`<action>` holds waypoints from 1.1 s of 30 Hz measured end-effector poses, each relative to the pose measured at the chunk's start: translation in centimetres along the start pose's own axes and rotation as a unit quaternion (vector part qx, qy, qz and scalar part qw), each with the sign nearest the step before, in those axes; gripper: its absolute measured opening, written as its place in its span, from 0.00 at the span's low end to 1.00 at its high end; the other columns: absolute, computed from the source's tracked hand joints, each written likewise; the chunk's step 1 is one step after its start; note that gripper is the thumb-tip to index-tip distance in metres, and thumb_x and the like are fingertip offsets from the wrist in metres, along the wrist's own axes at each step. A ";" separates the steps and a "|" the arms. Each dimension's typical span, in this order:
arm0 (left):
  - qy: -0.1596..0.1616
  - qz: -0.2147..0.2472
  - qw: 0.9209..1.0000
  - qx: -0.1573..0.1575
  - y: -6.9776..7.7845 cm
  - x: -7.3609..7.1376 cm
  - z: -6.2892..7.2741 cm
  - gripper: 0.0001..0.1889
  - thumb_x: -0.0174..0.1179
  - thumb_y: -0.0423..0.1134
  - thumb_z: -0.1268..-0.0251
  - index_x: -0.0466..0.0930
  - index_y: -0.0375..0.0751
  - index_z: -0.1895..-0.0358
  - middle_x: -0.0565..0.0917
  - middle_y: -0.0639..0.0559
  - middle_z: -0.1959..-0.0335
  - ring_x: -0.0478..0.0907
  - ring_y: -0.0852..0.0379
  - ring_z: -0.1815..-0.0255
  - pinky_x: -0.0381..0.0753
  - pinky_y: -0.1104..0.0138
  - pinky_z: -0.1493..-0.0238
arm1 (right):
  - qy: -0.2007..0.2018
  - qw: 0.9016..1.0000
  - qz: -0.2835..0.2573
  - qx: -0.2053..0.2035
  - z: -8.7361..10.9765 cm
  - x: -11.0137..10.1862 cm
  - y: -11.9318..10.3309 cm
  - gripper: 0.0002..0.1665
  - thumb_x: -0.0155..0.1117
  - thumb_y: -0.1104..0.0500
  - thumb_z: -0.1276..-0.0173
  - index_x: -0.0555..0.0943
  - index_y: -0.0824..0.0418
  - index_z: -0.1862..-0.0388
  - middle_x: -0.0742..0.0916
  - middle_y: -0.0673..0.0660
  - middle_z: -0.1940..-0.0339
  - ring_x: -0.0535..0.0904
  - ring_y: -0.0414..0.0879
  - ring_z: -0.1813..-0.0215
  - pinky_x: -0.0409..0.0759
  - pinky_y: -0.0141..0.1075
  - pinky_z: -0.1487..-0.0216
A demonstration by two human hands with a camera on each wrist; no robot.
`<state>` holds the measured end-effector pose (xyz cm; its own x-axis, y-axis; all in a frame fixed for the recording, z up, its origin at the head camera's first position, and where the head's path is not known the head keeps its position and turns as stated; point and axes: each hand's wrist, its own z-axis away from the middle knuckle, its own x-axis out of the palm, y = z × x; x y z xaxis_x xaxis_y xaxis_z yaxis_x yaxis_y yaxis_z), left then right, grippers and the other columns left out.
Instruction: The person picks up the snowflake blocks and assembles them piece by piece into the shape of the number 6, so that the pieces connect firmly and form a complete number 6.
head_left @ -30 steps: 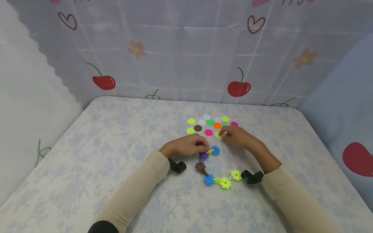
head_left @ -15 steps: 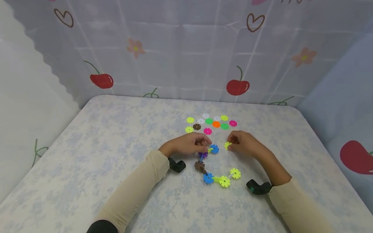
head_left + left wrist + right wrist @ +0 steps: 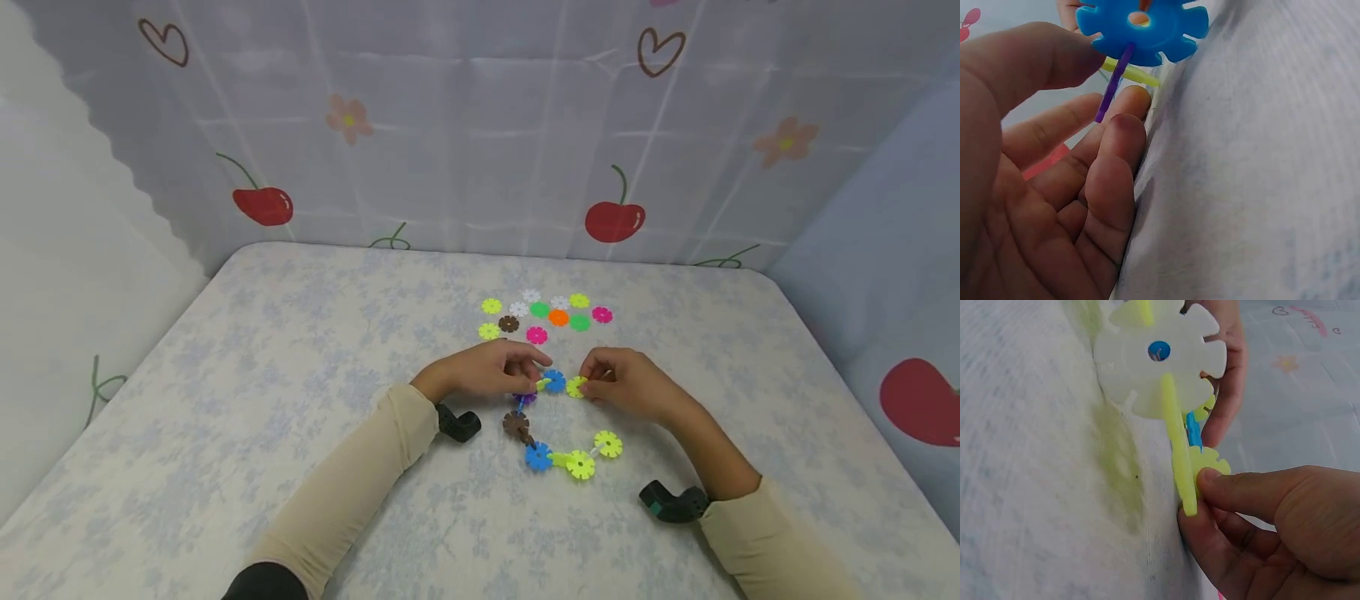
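Observation:
A curved chain of slotted plastic snowflake discs lies on the table, with a purple disc (image 3: 527, 400), a brown disc (image 3: 515, 423), a lower blue disc (image 3: 537, 457) and a yellow end disc (image 3: 608, 444). My left hand (image 3: 483, 371) pinches the chain's far end at a yellow disc (image 3: 1138, 75), its fingers partly hidden. Beyond the fingertips the upper blue disc (image 3: 554, 381) sticks out. Between thumb and fingers, my right hand (image 3: 630, 382) holds a loose yellow disc (image 3: 575, 387), edge towards that blue disc. A whitish disc (image 3: 1125, 369) looms large in the right wrist view.
Behind the hands lie several loose discs, among them an orange disc (image 3: 558, 317), a green disc (image 3: 580, 322), a pink disc (image 3: 602, 315) and a brown disc (image 3: 508, 324). A printed curtain (image 3: 465, 125) hangs beyond the table's back edge.
My right hand has picked up a yellow disc from the loose group and brought it nearer, then left to the blue disc. The left hand stays at the chain's end.

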<state>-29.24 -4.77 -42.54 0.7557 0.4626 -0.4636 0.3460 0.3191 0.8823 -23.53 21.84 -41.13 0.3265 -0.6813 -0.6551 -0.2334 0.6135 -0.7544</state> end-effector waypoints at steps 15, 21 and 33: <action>0.000 -0.031 0.999 0.008 0.1 0.1 0.1 0.22 0.59 0.32 0.26 0.74 0.35 0.31 0.82 0.52 0.50 0.82 0.58 0.58 0.77 0.67 0.49 | 0.033 0.998 0.048 0.004 0.2 0.7 -0.9 0.08 0.69 0.65 0.31 0.78 0.58 0.68 0.85 0.51 0.67 0.80 0.47 0.66 0.80 0.41 0.66; -0.003 -0.015 1.000 0.003 -0.1 0.1 0.0 0.23 0.60 0.32 0.27 0.73 0.35 0.31 0.82 0.51 0.50 0.82 0.57 0.58 0.78 0.67 0.48 | 0.045 0.997 0.068 -0.004 0.2 1.0 -1.3 0.09 0.70 0.66 0.32 0.78 0.57 0.68 0.85 0.50 0.67 0.80 0.47 0.64 0.80 0.40 0.64; 0.001 -0.002 1.000 0.005 -0.1 0.0 0.2 0.24 0.60 0.31 0.28 0.73 0.36 0.30 0.81 0.51 0.49 0.82 0.57 0.56 0.77 0.66 0.48 | 0.056 0.995 0.081 -0.031 -0.2 1.7 -1.3 0.11 0.71 0.68 0.34 0.78 0.56 0.70 0.86 0.49 0.67 0.84 0.44 0.64 0.83 0.41 0.61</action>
<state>-29.20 -5.01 -42.62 0.7532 0.4632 -0.4671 0.3543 0.3127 0.8813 -22.85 19.80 -41.24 0.1758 -0.6175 -0.7667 -0.3312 0.6963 -0.6368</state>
